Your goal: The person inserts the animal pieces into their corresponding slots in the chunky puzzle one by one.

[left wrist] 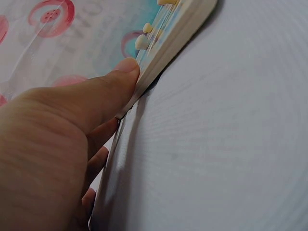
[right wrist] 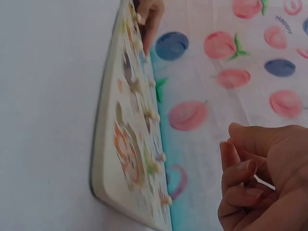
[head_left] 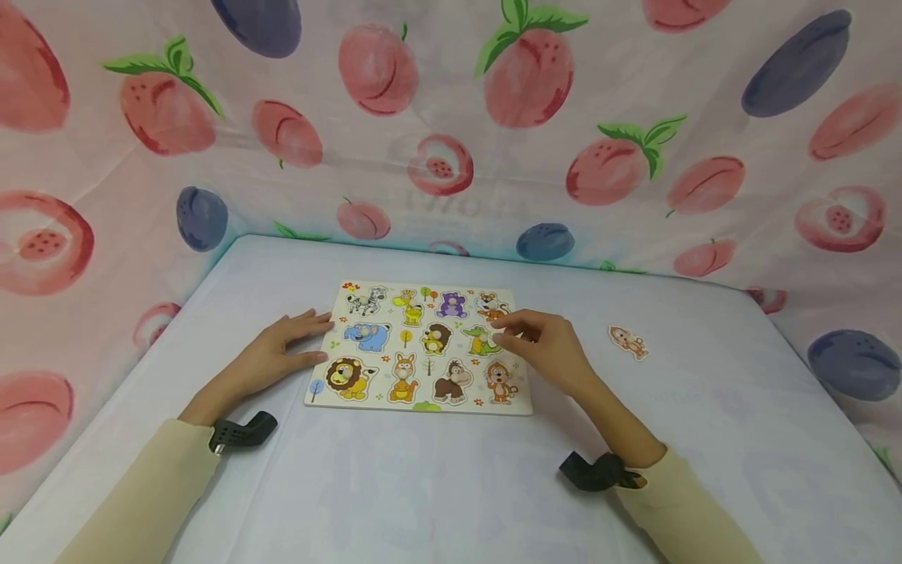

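Note:
A wooden animal peg puzzle board [head_left: 386, 398] lies on the table, with knobbed pieces such as a lion [head_left: 345, 379], an elephant [head_left: 366, 337] and a crocodile [head_left: 481, 341]. My left hand [head_left: 271, 356] rests along its left edge, thumb [left wrist: 108, 91] touching that edge and fingers stretched out. Above the board's right side hovers my right hand [head_left: 546, 348], near the crocodile and the tiger [head_left: 489, 304]. Its fingers are loosely bent, with nothing visible between them. The lower-right monkey place [right wrist: 127, 154] shows a printed monkey without a knob. A loose monkey piece [head_left: 629, 342] lies to the right.
White cloth covers the table [head_left: 395, 486]. A fruit-patterned curtain [head_left: 486, 180] rises behind the table and along its sides. Black wrist devices [head_left: 243, 431] are worn at both cuffs.

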